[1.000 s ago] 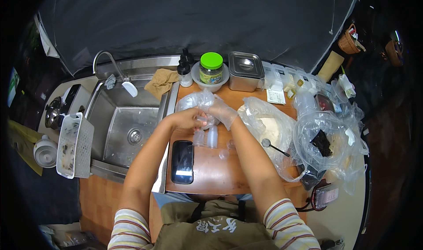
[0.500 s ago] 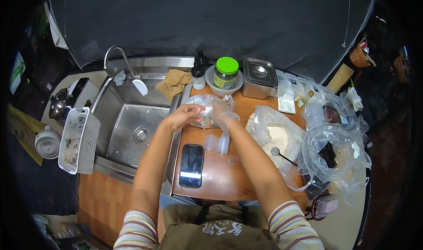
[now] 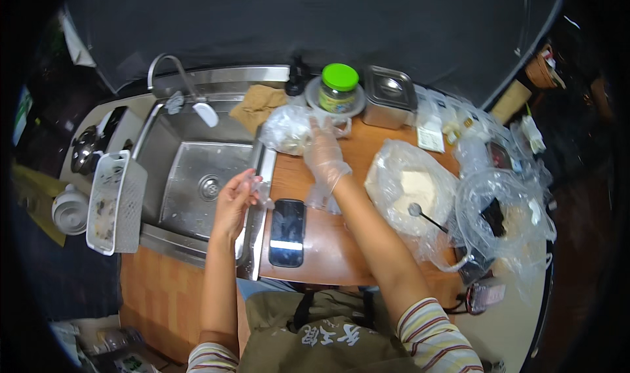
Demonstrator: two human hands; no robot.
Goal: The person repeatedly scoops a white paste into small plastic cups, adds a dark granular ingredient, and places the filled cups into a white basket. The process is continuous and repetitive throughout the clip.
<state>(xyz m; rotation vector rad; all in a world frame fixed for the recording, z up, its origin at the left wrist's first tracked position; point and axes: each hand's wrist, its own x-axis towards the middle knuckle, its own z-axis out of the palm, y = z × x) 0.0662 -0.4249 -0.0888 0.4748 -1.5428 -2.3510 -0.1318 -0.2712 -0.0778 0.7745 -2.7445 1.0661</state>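
One head cam, fisheye, looking straight down, close over wooden counter (image 3: 341, 241) and sink (image 3: 197, 176).

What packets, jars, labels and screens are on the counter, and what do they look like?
Phone: flat on the wooden counter beside the sink, a black rectangle with a dark screen.
Jar: at the back of the counter, round, with a green lid and a label band.
Small packet: right of the metal box, a white rectangle.
Clear bag: right of the gloved right hand, crumpled, with pale contents.
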